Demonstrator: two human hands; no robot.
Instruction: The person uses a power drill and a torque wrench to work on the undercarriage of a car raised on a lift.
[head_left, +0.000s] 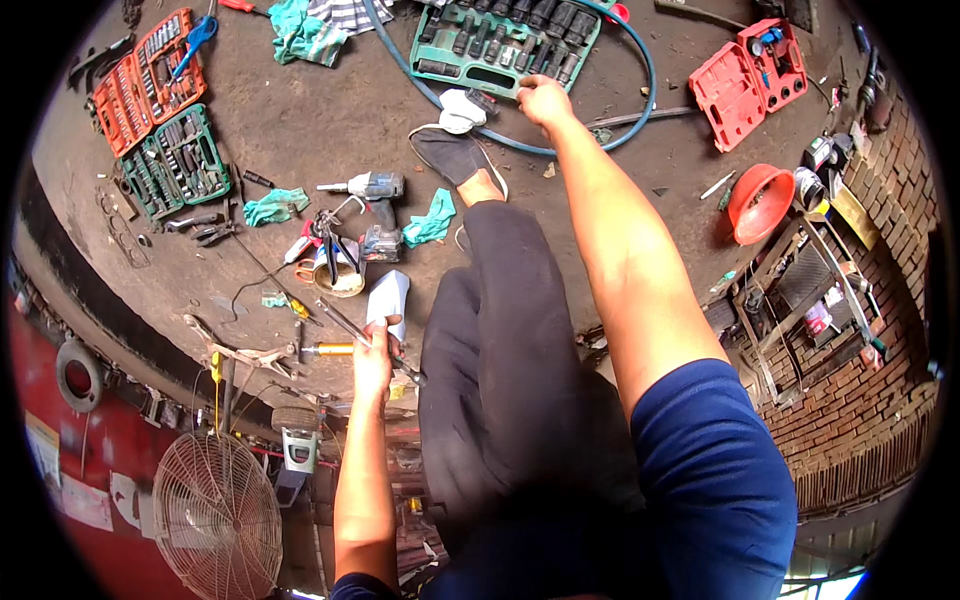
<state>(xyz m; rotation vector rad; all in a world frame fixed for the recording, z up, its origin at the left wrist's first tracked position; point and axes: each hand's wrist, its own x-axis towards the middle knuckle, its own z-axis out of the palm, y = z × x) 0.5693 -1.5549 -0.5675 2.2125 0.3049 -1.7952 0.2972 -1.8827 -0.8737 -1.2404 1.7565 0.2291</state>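
Observation:
My left hand (374,355) grips a long dark metal tool (342,322) lying diagonally across it, beside a white paper or cloth (390,300) and a yellow-barrelled tool (330,349). My right hand (543,103) reaches to the front edge of a green case (430,40) of black sockets, its fingers curled; what they hold is too small to make out. Below that case is my shoe (445,150). A cordless impact wrench (376,205) lies left of my legs, near a cup of hand tools (338,270) and a teal glove (430,218).
An orange (122,108) and a green tool case (165,165) lie open at left. A blue hose (640,60) loops round the socket case. At right are a red case (730,95), orange bowl (760,205), metal frame (800,310) and brick stack. A fan (215,510) stands at lower left.

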